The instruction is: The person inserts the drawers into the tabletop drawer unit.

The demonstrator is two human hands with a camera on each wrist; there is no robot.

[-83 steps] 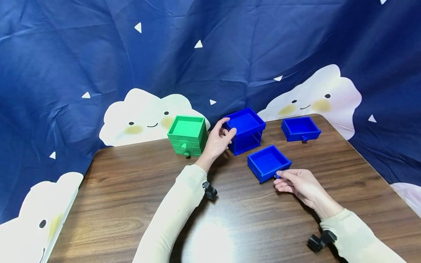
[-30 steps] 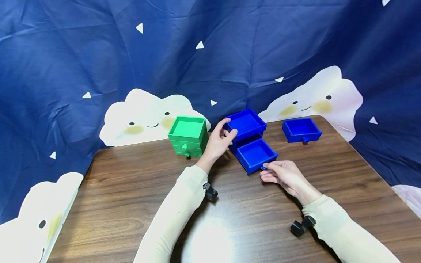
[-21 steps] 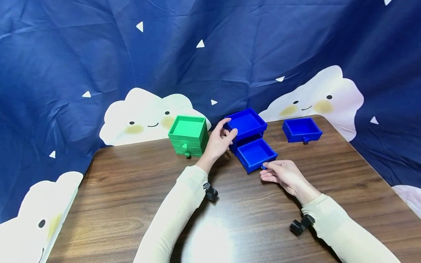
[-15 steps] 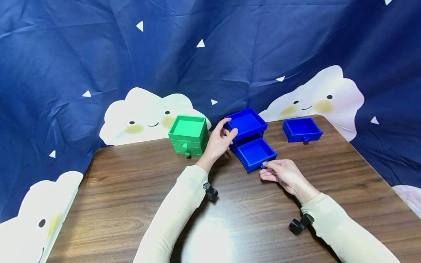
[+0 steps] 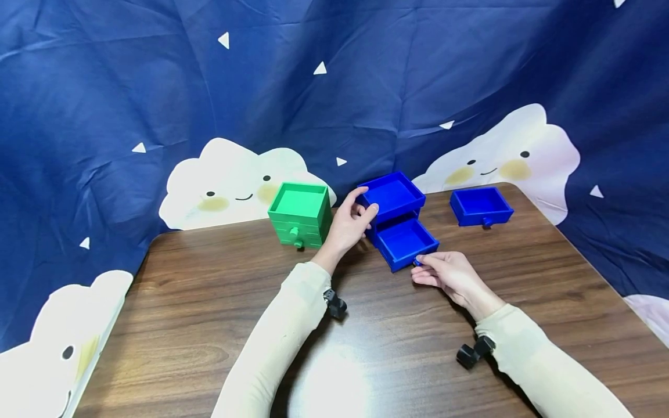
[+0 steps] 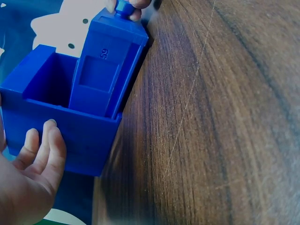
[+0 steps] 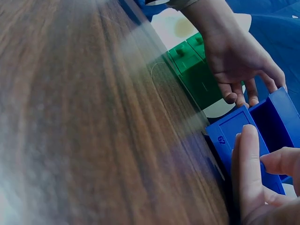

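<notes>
A small blue cabinet point(image 5: 393, 195) with a tray top stands at the back of the table, its upper slot hollow. My left hand point(image 5: 346, 230) holds it by the left side, thumb at the front and fingers reaching to the top rim. In the left wrist view those fingers point(image 6: 49, 154) lie along the cabinet's side. A blue drawer point(image 5: 406, 239) sits partly in the lower slot and sticks out toward the front. My right hand point(image 5: 452, 277) pinches the drawer's knob point(image 6: 124, 8) between thumb and fingers. Part of that knob is hidden by the fingertips.
To the right, near the back edge, another blue drawer point(image 5: 481, 204) rests on the wooden table point(image 5: 219, 325), knob facing forward. A green cabinet point(image 5: 299, 223) with drawers stands close to the left hand. Behind hangs a blue cloth point(image 5: 261, 93) with clouds.
The right hand has carried the blue drawer left and back, from in front of the blue cabinet into its lower slot, lately sliding slightly deeper. The left hand stays on the cabinet.
</notes>
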